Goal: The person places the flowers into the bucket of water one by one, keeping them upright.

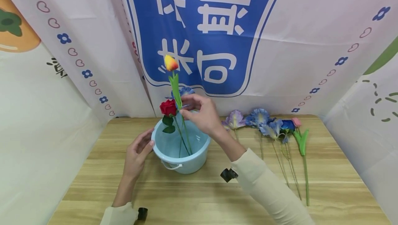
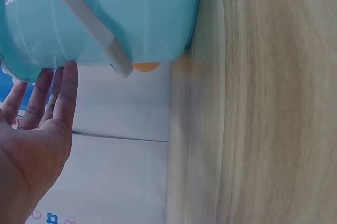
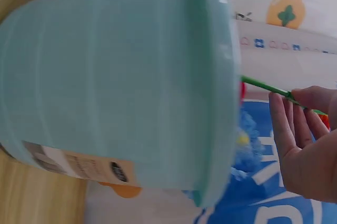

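A light blue bucket with a white handle stands on the wooden table. My left hand rests against its left side near the rim; in the left wrist view the fingers are fairly straight, tips at the wall. Over the bucket, my right hand pinches the green stem of a yellow-orange tulip between thumb and fingertips, also seen in the right wrist view. The tulip stands upright, its stem reaching down inside. A red rose leans in the bucket, and a blue iris shows behind, partly hidden by the hand.
On the table's right lie a pale purple iris, blue irises, a dark blue rose and a pink flower, stems toward the front. A printed cloth hangs behind the table.
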The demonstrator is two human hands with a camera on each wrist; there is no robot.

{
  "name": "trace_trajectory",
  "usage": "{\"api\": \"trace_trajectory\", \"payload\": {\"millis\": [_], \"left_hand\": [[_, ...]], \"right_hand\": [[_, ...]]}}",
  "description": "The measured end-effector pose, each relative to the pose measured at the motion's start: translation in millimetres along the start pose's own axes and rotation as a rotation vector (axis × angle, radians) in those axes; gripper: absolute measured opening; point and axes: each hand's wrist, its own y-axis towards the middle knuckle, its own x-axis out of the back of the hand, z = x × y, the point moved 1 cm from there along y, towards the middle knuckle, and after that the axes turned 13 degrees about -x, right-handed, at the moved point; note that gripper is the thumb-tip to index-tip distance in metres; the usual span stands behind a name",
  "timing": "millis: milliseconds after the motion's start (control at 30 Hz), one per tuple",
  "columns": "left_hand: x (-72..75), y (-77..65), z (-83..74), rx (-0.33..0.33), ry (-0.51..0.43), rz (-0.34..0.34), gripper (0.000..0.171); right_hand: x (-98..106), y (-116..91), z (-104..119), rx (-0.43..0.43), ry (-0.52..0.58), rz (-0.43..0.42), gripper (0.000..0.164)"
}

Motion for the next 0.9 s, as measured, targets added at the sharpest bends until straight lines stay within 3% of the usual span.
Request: {"api": "trace_trajectory", "payload": {"millis": [500,900], "left_hand": [[0.5,0.3,0.7,0.007,-0.034,-0.011,0.042],[0.1,0.1,2.7,-0.017,-0.062,-0.011,0.042]], "right_hand": [[-29,12,-23,-0.144,-0.097,0.179,0.037],[-40,21,-38,-0.205,-0.113,0.228,0.037]]}}
